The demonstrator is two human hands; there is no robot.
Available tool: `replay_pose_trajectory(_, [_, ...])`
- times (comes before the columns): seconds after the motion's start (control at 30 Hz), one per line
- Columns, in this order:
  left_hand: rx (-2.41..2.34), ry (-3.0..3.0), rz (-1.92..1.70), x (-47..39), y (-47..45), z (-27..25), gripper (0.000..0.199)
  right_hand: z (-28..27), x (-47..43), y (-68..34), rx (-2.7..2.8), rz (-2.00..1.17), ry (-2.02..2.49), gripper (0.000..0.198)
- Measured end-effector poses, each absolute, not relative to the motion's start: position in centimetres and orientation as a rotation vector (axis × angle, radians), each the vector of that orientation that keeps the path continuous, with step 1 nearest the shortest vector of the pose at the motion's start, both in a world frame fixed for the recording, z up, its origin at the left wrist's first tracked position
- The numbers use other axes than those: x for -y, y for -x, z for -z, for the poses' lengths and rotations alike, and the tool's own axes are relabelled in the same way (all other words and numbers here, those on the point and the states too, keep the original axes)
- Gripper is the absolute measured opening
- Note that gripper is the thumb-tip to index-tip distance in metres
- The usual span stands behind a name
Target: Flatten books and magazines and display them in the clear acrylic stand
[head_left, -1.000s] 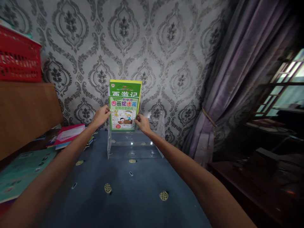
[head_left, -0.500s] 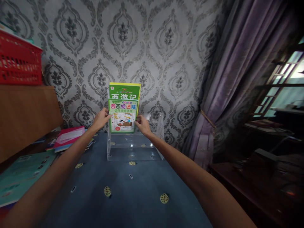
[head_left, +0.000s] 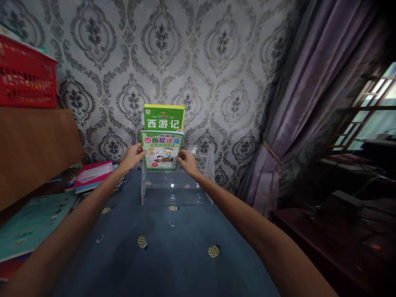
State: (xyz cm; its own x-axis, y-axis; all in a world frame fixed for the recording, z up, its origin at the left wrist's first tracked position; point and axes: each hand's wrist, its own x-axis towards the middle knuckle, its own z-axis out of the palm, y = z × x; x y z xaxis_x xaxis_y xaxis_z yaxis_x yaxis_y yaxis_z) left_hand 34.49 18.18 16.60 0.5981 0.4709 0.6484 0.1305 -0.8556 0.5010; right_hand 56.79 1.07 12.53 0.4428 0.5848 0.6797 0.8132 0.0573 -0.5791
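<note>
At the clear acrylic rack (head_left: 176,190) against the wallpapered wall: left hand (head_left: 132,155) and right hand (head_left: 187,161) pinch opposite edges of a green children's activity book (head_left: 161,149), upright before a taller green book (head_left: 163,117).

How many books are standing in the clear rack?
2. The front book stands low in the clear rack, gripped by the left hand and right hand. The back book rises behind it. Others may be hidden.

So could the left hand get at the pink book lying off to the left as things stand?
Probably yes, once it lets go: the left hand grips the green booklet in the clear rack, and the pink book lies open just beside that forearm, nothing between.
</note>
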Motion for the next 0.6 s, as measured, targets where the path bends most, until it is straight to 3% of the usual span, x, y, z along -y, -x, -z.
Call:
replay_pose_trajectory(0.37, [-0.479,-2.38,-1.113,-17.7,-33.8,-14.3,0.028,-12.2,-0.1,-56.4,1.276,0.35,1.673,0.011])
replay_pose_trajectory(0.47, [-0.542,-2.4,-1.113,-16.8,-32.4,-12.1,0.034,-11.6,0.6,-56.1,1.283,0.386,1.66,0.019])
replay_pose_trajectory(0.6, [-0.733,-2.478,-1.089,-15.7,-27.6,-7.9,0.029,-9.2,2.5,-55.3,1.286,0.394,1.616,0.031])
